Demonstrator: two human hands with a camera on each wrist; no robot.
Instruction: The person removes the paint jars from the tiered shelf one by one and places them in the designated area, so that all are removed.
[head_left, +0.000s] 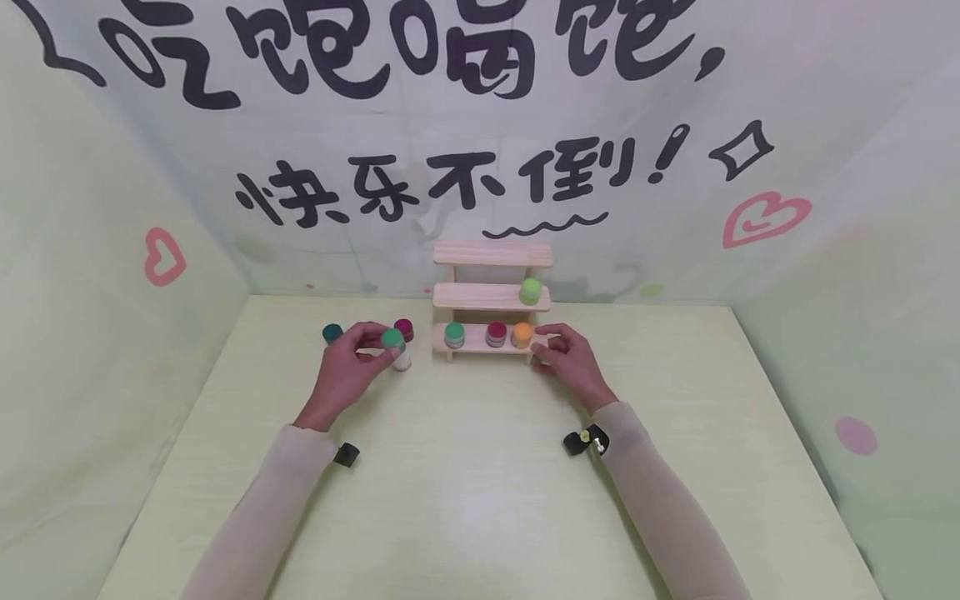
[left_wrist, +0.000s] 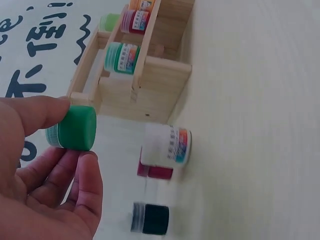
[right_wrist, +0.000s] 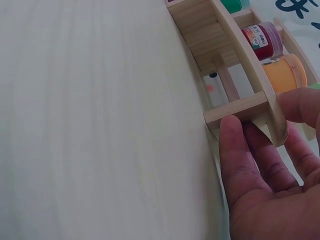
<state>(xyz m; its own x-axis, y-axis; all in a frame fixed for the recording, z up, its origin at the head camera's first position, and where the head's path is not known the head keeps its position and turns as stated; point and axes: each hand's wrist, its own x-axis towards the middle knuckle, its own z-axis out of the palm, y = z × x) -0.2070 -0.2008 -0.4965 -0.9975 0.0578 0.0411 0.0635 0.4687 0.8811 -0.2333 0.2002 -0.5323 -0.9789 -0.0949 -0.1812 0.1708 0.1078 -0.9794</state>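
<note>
My left hand (head_left: pixel 348 367) pinches a small green paint jar (left_wrist: pixel 77 127) between thumb and fingers, above the table. Just beyond it on the table are a white jar (left_wrist: pixel 165 145), a magenta jar (head_left: pixel 403 327) and a dark teal jar (left_wrist: pixel 150 218). At the right end of a three-step wooden stand (head_left: pixel 491 295), my right hand (head_left: pixel 572 362) grips the lowest step, thumb by the orange jar (right_wrist: pixel 285 73) and fingers around the leg. That step also bears a green jar (head_left: pixel 454 335) and a dark red jar (head_left: pixel 496 334). A light green jar (head_left: pixel 530 291) sits on the middle step.
Behind the stand hangs a pale cloth wall (head_left: pixel 375 250) with dark lettering. More cloth rises along both sides of the light wooden table (head_left: pixel 465 483). The stand's top step (head_left: pixel 492 255) is close to the back cloth.
</note>
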